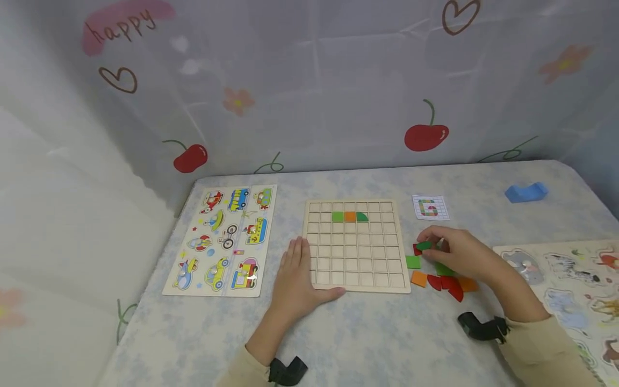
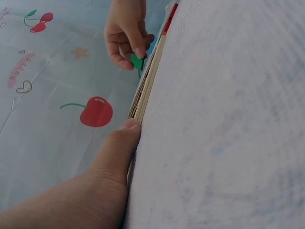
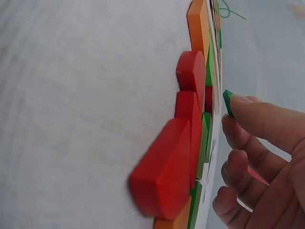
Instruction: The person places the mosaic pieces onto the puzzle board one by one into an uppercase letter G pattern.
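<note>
My right hand (image 1: 461,252) pinches a green piece (image 1: 424,245) just above the loose pieces (image 1: 442,280) on the tabletop (image 1: 387,333), right of the grid board (image 1: 356,245). My left hand (image 1: 296,279) rests flat, fingers straight, on the board's near-left corner. I judge this the pickup step; next it probably needs carrying leftward into a cell by the row (image 1: 350,216) already laid.

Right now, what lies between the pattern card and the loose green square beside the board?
In the head view, the right hand pinching a green piece lies between the pattern card and green square.
</note>
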A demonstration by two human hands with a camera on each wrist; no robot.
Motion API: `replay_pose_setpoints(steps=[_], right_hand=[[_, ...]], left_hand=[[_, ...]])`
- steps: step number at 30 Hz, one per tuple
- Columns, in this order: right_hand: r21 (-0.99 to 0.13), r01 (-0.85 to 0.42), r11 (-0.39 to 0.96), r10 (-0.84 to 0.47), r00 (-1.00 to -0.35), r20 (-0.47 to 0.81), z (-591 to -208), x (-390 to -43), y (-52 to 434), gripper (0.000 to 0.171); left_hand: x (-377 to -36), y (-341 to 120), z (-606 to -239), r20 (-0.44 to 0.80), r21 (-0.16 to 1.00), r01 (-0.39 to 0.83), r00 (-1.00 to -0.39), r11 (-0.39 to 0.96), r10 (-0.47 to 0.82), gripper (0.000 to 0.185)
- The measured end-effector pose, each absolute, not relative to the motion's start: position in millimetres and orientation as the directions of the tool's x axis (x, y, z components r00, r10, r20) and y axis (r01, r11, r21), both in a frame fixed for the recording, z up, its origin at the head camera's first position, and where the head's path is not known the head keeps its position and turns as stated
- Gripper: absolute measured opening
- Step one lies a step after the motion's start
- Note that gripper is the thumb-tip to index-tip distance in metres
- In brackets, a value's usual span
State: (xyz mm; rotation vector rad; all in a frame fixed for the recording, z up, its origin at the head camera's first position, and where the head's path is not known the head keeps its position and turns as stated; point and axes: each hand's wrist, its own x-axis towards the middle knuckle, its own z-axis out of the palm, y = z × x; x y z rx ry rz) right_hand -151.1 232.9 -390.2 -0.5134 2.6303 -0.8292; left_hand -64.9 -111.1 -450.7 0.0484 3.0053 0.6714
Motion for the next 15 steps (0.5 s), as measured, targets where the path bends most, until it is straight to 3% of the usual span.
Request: replay_pose_setpoints(steps=[9,15], right_hand=[[-0.647,-0.181,0.741,-0.398,-0.894,-0.206,-397,-143,226,0.025],[-0.656,-0.214,0.724,-0.425,-0.887,-0.179,-389,-153,226,0.024]], left_hand=[[-60,-115,-453,-0.04,0.413,0.029,-0.998,0.91,0.05,0.14],[-65,-109,-456,-0.017,0.428,0.018,-0.999,0.903,0.028,0.141]])
